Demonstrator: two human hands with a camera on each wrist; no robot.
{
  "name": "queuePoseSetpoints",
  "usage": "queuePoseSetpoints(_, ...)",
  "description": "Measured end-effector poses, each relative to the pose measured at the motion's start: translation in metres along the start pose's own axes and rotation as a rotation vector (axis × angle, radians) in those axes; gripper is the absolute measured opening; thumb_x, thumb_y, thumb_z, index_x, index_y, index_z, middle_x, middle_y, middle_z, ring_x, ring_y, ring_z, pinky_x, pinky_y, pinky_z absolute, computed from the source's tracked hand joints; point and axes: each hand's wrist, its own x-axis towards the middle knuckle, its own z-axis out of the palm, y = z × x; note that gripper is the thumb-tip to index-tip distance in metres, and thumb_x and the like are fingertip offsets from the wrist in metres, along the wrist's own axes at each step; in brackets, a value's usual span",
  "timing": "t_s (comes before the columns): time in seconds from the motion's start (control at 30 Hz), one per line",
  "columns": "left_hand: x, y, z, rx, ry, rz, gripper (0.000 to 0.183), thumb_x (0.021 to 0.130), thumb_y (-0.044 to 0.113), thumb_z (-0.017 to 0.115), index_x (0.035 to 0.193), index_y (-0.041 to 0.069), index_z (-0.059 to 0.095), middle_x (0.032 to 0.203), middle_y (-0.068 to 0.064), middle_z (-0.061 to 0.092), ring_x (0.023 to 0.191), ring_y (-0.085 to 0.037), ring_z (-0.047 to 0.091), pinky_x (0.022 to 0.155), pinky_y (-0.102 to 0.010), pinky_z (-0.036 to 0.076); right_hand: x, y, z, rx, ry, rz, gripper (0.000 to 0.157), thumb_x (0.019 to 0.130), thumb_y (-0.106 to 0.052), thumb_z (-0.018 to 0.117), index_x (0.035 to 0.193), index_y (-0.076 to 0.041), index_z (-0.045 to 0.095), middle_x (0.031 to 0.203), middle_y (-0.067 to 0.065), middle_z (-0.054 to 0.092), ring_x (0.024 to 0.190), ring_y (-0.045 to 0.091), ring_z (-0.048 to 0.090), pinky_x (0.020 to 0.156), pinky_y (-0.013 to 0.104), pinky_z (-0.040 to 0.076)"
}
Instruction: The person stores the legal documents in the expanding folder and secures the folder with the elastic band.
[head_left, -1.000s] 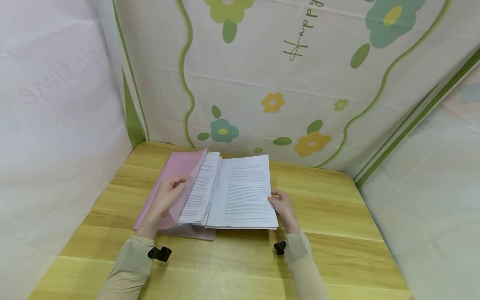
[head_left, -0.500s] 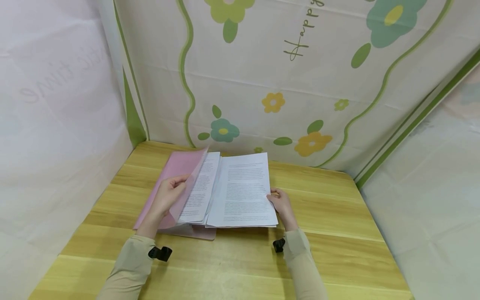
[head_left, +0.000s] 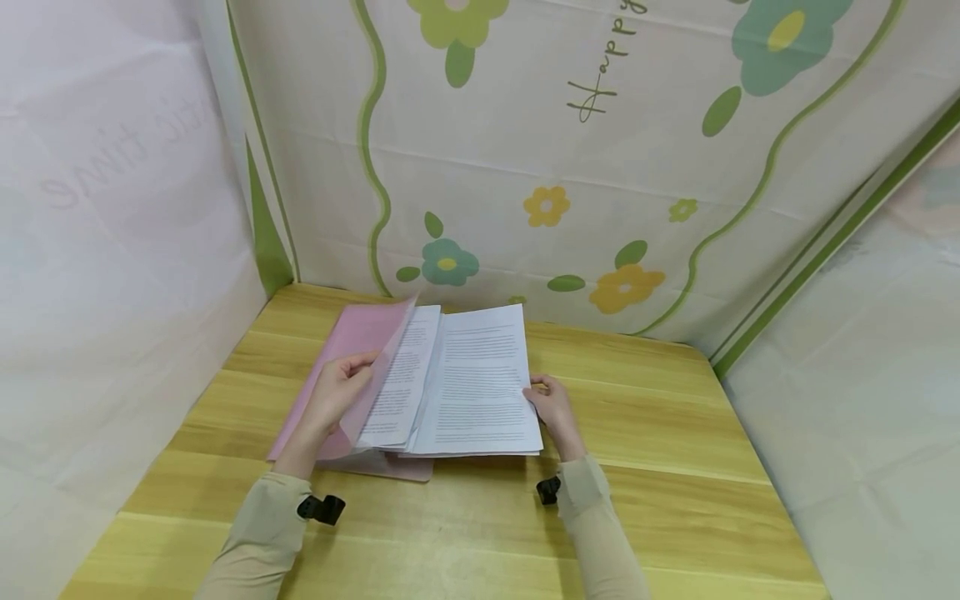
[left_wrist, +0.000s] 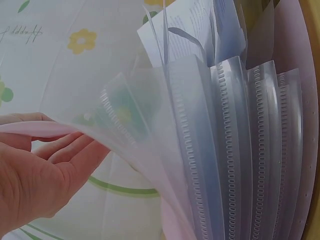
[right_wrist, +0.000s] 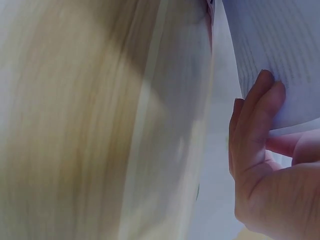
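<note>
A pink folder (head_left: 367,325) lies open on the table, its cover raised at a slant. My left hand (head_left: 337,396) pinches the cover's edge between thumb and fingers. In the left wrist view, clear plastic pockets (left_wrist: 230,150) with toothed strips fan out beneath the cover, papers poking from their far ends. Printed sheets (head_left: 483,379) reach out of the folder to the right, overlapping other printed pages (head_left: 397,387) inside it. My right hand (head_left: 553,408) pinches these sheets at their right edge; in the right wrist view, its fingertips lie on the sheets' underside (right_wrist: 280,60), raised off the wood.
The wooden table (head_left: 675,467) has a floral cloth (head_left: 480,150) hanging behind it, with more cloth at both sides. A small black camera (head_left: 321,508) sits on the left wrist, and another black camera (head_left: 548,490) on the right.
My right hand has moved slightly left, bringing the printed sheets further into the folder. The left hand and the raised cover have stayed in place.
</note>
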Motion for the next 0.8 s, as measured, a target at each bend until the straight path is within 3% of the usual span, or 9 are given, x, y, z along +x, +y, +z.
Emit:
queuePoseSetpoints(0.2,0.002,-0.001,0.001,-0.001,-0.009,0.004,0.04,0.098,0.01,0.049,0.134,-0.006,0.057,0.125,-0.028,0.065,0.089,-0.002,0.058,0.075,-0.01,0.047,0.0,-0.001,0.004,0.031,-0.02,0.013,0.028,0.097,-0.008,0.057,0.123,0.001,0.058,0.093,0.016,0.072,0.06,0.01,0.06,0.056,0.026,0.047)
queuePoseSetpoints(0.43,0.002,-0.002,0.001,0.016,-0.005,0.009,0.04,0.098,0.008,0.048,0.134,-0.006,0.057,0.13,-0.027,0.063,0.102,-0.011,0.058,0.079,-0.007,0.044,-0.001,-0.001,0.009,0.043,-0.039,0.03,0.027,0.097,-0.009,0.058,0.123,-0.001,0.059,0.091,0.011,0.073,0.057,0.007,0.053,0.055,0.025,0.039)
queuePoseSetpoints(0.63,0.001,-0.001,0.001,0.027,-0.01,-0.011,0.041,0.097,0.008,0.047,0.135,-0.005,0.056,0.134,-0.025,0.061,0.113,-0.022,0.056,0.08,-0.006,0.043,0.0,-0.001,0.014,0.071,-0.064,0.054,0.034,0.097,-0.009,0.058,0.129,0.0,0.057,0.102,0.016,0.074,0.064,0.007,0.061,0.061,0.025,0.046)
queuePoseSetpoints(0.8,0.0,0.0,0.002,0.014,-0.013,-0.008,0.041,0.098,0.008,0.048,0.136,-0.006,0.055,0.134,-0.027,0.06,0.112,-0.022,0.055,0.078,-0.007,0.043,-0.002,-0.003,0.018,0.132,-0.108,0.053,0.039,0.097,-0.005,0.054,0.135,0.002,0.053,0.111,0.023,0.072,0.072,0.011,0.067,0.067,0.026,0.054)
